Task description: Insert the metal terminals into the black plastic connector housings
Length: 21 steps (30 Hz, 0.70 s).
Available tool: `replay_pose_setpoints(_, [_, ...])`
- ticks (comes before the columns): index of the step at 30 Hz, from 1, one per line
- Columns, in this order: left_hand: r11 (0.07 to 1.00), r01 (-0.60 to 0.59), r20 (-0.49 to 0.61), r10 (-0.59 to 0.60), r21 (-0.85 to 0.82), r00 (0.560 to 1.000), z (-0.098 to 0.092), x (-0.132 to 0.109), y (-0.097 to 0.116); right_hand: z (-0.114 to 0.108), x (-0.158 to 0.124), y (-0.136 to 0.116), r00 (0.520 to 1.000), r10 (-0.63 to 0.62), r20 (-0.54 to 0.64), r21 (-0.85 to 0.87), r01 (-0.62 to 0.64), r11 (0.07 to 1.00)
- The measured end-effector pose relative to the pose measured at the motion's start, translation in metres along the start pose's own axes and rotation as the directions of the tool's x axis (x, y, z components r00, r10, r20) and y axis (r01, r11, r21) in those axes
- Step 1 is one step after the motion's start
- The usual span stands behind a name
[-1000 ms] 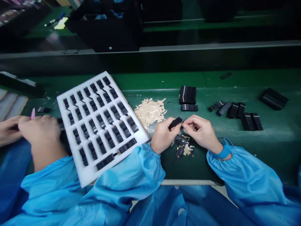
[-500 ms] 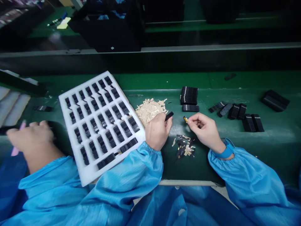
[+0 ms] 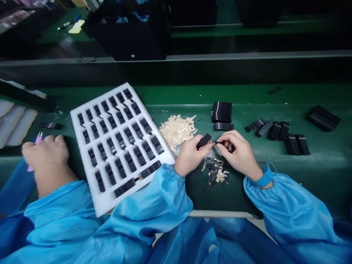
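Observation:
My left hand [image 3: 191, 154] is closed around a black oblong plastic part [image 3: 204, 140], held tilted above the green mat. My right hand [image 3: 236, 149] pinches a small dark flexible strip with a yellow bit [image 3: 213, 144], its tip at the end of the plastic part. Whether strip and part are joined is too small to tell. Just below both hands lies a loose heap of black and gold strips [image 3: 216, 172]. A pile of cream paper-like pieces [image 3: 177, 128] sits behind my left hand. Left of it, a white foam tray [image 3: 96, 205] holds rows of black parts.
Stacked black parts [image 3: 222, 112] stand beyond my hands, with more black parts [image 3: 275, 130] and a black block [image 3: 323, 118] to the right. At far left a co-worker's hand [image 3: 49, 154] holds pink tweezers [image 3: 38, 138]. A dark bin [image 3: 129, 40] stands behind the ledge.
My two hands have come together, bringing the yellow-marked strip to the plastic part, which now shows more of its broad face. The co-worker's hand has shifted right, tweezers pointing up.

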<state>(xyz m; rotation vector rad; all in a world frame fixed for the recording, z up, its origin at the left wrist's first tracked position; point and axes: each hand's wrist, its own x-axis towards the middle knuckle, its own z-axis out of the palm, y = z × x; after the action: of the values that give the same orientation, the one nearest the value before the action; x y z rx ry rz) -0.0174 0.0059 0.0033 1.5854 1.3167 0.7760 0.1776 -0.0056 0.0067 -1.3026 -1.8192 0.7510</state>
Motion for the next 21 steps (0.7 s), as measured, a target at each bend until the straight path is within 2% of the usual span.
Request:
replay_pose_setpoints(3, [0.992, -0.045, -0.046, 0.051, 0.114, 0.998, 0.001, -0.003, 0.002, 0.001, -0.001, -0.001, 1.000, -0.020, 0.007, -0.030, 0.020, 0.999])
replay_pose_setpoints(6, [0.977, -0.102, -0.030, 0.109, 0.187, 0.994, 0.002, -0.006, 0.007, 0.002, -0.002, -0.001, 0.998, -0.016, 0.066, -0.035, 0.018, 0.999])
replay_pose_setpoints(11, [0.954, -0.181, -0.013, 0.190, 0.238, 0.982, 0.005, -0.007, 0.010, 0.004, -0.002, -0.001, 0.997, -0.010, 0.074, -0.018, 0.011, 1.000])
replay_pose_setpoints(18, [0.961, -0.192, 0.021, 0.191, 0.197, 0.981, 0.004, -0.007, 0.011, 0.003, -0.001, 0.000, 0.996, 0.006, 0.085, -0.010, -0.005, 1.000])
replay_pose_setpoints(21, [0.992, -0.118, -0.017, 0.119, 0.041, 0.993, 0.004, -0.004, 0.008, 0.003, -0.001, 0.002, 0.999, 0.047, 0.008, -0.011, -0.047, 0.999])
